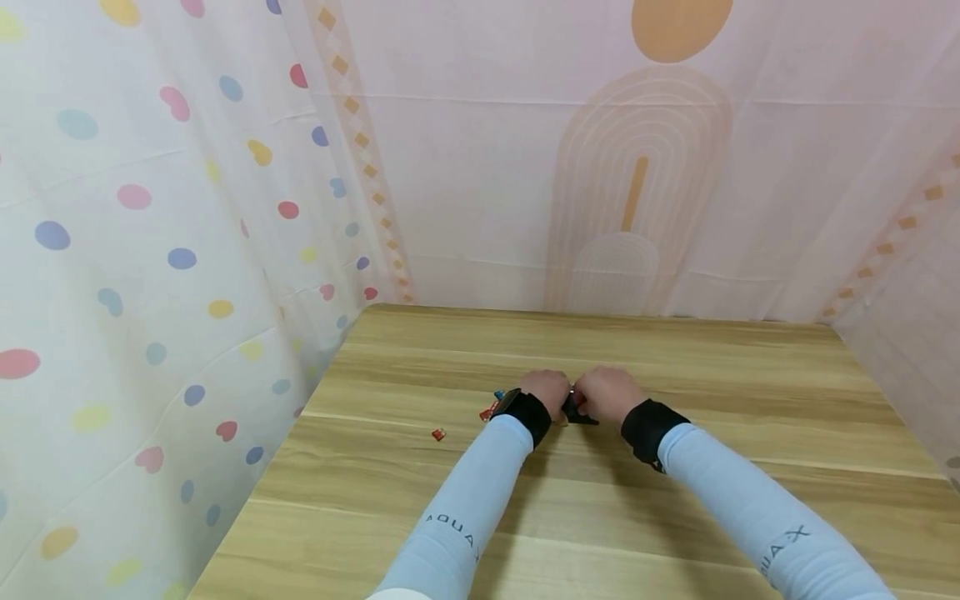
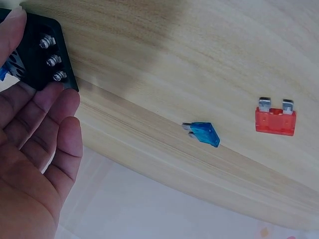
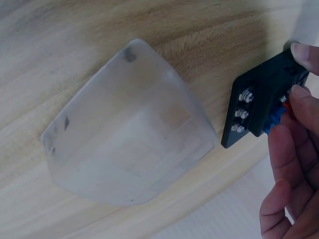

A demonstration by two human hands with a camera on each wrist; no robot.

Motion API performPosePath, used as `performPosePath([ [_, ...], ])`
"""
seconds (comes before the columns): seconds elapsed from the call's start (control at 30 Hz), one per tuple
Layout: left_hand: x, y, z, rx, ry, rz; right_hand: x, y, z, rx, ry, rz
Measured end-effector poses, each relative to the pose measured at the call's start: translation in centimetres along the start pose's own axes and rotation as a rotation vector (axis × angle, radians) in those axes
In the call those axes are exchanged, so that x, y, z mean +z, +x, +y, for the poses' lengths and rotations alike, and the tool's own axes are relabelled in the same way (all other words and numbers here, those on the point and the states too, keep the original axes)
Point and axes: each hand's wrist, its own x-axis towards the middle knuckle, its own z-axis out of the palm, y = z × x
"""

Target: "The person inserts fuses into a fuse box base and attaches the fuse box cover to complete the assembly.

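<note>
My left hand [image 1: 546, 390] holds a black fuse block [image 2: 44, 50] by its edge, thumb on top and fingers below. A row of screw terminals [image 3: 241, 113] shows along one side of the block. My right hand [image 3: 294, 144] pinches a red blade fuse [image 3: 288, 107] at the block, beside a blue fuse [image 3: 273, 119]. The fingers cover most of the red fuse, so how deep it sits cannot be seen. In the left wrist view, a loose blue blade fuse [image 2: 205, 133] and a loose red blade fuse [image 2: 275, 121] lie on the table.
A translucent plastic cover [image 3: 129, 129] lies on the wooden table [image 1: 675, 517] near the block. Left of the hands, a small red fuse [image 1: 438, 434] lies apart from other red pieces [image 1: 487, 411] by the left wrist. A patterned curtain [image 1: 480, 167] hangs behind the table.
</note>
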Motion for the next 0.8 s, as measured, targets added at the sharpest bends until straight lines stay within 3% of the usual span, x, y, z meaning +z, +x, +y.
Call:
performPosePath([
  [0.3, -0.15, -0.06, 0.21, 0.002, 0.023, 0.012, 0.21, -0.18, -0.04, 0.003, -0.013, 0.021],
  [0.6, -0.35, -0.31, 0.14, 0.019, 0.025, 0.007, -0.13, -0.45, -0.28, -0.006, -0.005, -0.010],
  [0.8, -0.35, -0.22, 0.07, 0.020, 0.018, 0.013, -0.26, -0.39, -0.29, -0.034, -0.053, 0.032],
])
